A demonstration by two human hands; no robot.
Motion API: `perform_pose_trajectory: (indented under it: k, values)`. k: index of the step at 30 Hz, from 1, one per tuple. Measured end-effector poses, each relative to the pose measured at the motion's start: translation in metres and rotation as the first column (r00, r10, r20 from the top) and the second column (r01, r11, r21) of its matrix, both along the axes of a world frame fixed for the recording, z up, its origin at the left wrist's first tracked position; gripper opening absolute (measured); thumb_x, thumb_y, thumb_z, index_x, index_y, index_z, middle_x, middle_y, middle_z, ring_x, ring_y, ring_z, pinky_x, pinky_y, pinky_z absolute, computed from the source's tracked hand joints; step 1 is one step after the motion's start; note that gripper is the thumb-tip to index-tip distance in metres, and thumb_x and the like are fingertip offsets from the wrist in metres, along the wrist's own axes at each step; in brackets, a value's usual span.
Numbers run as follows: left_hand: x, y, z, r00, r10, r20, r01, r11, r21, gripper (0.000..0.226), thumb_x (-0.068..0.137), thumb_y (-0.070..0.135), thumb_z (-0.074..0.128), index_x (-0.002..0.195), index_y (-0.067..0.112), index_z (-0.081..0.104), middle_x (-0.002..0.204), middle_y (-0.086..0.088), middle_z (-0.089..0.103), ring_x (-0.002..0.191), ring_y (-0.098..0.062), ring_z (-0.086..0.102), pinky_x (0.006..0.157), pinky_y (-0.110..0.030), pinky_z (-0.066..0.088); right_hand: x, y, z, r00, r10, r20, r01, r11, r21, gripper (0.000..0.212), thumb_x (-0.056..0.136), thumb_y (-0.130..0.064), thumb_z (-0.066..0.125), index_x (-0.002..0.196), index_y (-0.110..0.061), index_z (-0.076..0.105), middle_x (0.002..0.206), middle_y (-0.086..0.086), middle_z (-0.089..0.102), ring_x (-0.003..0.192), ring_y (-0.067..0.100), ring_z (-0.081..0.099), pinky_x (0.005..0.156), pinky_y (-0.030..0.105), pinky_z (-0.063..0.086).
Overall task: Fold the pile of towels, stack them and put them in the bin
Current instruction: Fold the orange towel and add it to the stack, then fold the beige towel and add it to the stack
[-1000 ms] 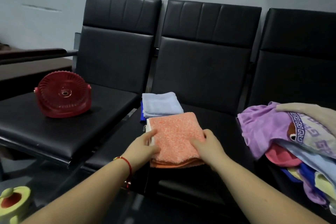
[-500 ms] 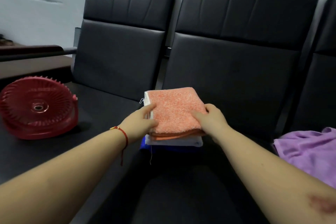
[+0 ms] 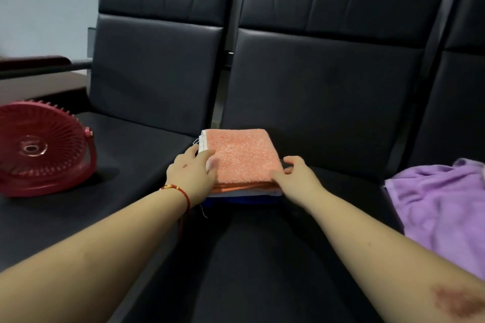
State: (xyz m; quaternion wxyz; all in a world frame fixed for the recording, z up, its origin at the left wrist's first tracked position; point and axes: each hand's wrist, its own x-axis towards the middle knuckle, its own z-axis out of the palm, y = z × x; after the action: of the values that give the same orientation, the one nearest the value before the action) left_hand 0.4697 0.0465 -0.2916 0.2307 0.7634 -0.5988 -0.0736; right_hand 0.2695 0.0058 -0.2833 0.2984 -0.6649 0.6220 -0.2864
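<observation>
A folded orange towel (image 3: 242, 157) with a nubbly pile lay flat as the top layer of a small stack, a neat rectangle with its folded edges showing at the near side. Beneath it sat a folded white towel (image 3: 203, 140), whose layered edges peeked out at the stack's far left corner, and at the bottom a blue towel (image 3: 241, 200), visible only as a dark strip along the near edge. The stack rested on the middle seat (image 3: 262, 257), toward its left edge and close to the backrest. A crumpled, unfolded purple towel (image 3: 441, 207) lay spread at the seat's right edge.
</observation>
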Motion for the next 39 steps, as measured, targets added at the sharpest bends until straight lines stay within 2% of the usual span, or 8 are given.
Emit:
perform_pose_trajectory:
  k: [7,15,21,24,30,33,35,39]
  values:
    - [-0.100,0.057,0.033,0.954,-0.279,-0.107,0.278,0.960,-0.028,0.036,0.096,0.027,0.047,0.132,0.031,0.048,0.155,0.002,0.022,0.139,-0.023,0.028,0.115,-0.041,0.024,-0.104,0.099,0.029,0.967,-0.034,-0.252,0.013,0.996,-0.083,0.047,0.090,-0.037,0.060,0.133,-0.024,0.044,0.134,0.001,0.045,0.098,0.014,0.054,0.084,0.028,0.045]
    - [-0.277,0.111,0.063,0.798,-0.573,-0.185,0.585,0.811,0.011,0.042,0.094,0.033,0.051,0.136,0.028,0.047,0.156,-0.001,0.017,0.142,-0.021,0.025,0.114,-0.030,0.024,-0.264,0.199,0.079,0.757,-0.244,-0.607,0.089,0.957,-0.275,0.037,0.091,-0.029,0.052,0.126,-0.018,0.050,0.133,0.003,0.045,0.121,0.021,0.046,0.098,0.029,0.033]
    - [-0.371,0.132,0.074,0.675,-0.708,-0.208,0.719,0.695,-0.030,0.040,0.094,0.026,0.050,0.133,0.024,0.052,0.131,0.000,0.055,0.111,-0.018,0.055,0.092,-0.023,0.041,-0.340,0.232,0.085,0.706,-0.464,-0.535,0.339,0.885,-0.320,0.037,0.090,-0.030,0.054,0.125,-0.019,0.048,0.128,0.005,0.045,0.116,0.026,0.048,0.086,0.031,0.041]
    - [-0.403,0.135,0.075,0.608,-0.734,-0.303,0.758,0.650,-0.053,0.043,0.095,0.022,0.048,0.137,0.028,0.045,0.111,0.007,0.058,0.085,-0.013,0.053,0.077,-0.022,0.039,-0.367,0.235,0.074,0.682,-0.545,-0.488,0.449,0.839,-0.308,0.036,0.092,-0.034,0.051,0.124,-0.017,0.049,0.128,0.006,0.047,0.114,0.027,0.051,0.085,0.033,0.043]
    - [-0.448,0.127,0.061,0.536,-0.710,-0.457,0.783,0.621,-0.048,0.038,0.094,0.013,0.049,0.129,0.026,0.048,0.109,0.005,0.058,0.099,-0.014,0.059,0.085,-0.021,0.046,-0.394,0.228,0.047,0.758,-0.555,-0.343,0.500,0.832,-0.242,0.050,0.086,-0.053,0.058,0.122,-0.020,0.051,0.125,0.001,0.049,0.108,0.021,0.054,0.081,0.032,0.048]
    - [-0.464,0.117,0.054,0.491,-0.624,-0.608,0.754,0.654,-0.064,0.038,0.091,0.011,0.054,0.127,0.022,0.048,0.116,-0.005,0.063,0.101,-0.021,0.063,0.097,-0.034,0.048,-0.393,0.218,0.040,0.763,-0.536,-0.360,0.474,0.844,-0.253,0.052,0.083,-0.052,0.061,0.124,-0.020,0.052,0.125,0.001,0.047,0.113,0.022,0.051,0.084,0.033,0.047]
    - [-0.473,0.111,0.053,0.504,-0.559,-0.658,0.700,0.711,-0.067,0.033,0.089,0.012,0.057,0.120,0.021,0.049,0.107,-0.006,0.064,0.091,-0.022,0.064,0.095,-0.038,0.049,-0.393,0.212,0.036,0.761,-0.549,-0.345,0.470,0.833,-0.290,0.037,0.089,-0.041,0.058,0.119,-0.021,0.055,0.122,0.003,0.048,0.112,0.023,0.050,0.082,0.031,0.044]
    - [-0.485,0.102,0.054,0.416,-0.433,-0.800,0.639,0.765,-0.083,0.037,0.089,0.004,0.055,0.125,0.007,0.048,0.075,-0.006,0.057,0.059,-0.016,0.053,0.064,-0.034,0.051,-0.393,0.204,0.036,0.783,-0.602,-0.158,0.511,0.767,-0.389,0.011,0.097,-0.026,0.047,0.093,-0.018,0.055,0.105,0.006,0.058,0.097,0.026,0.054,0.070,0.031,0.037]
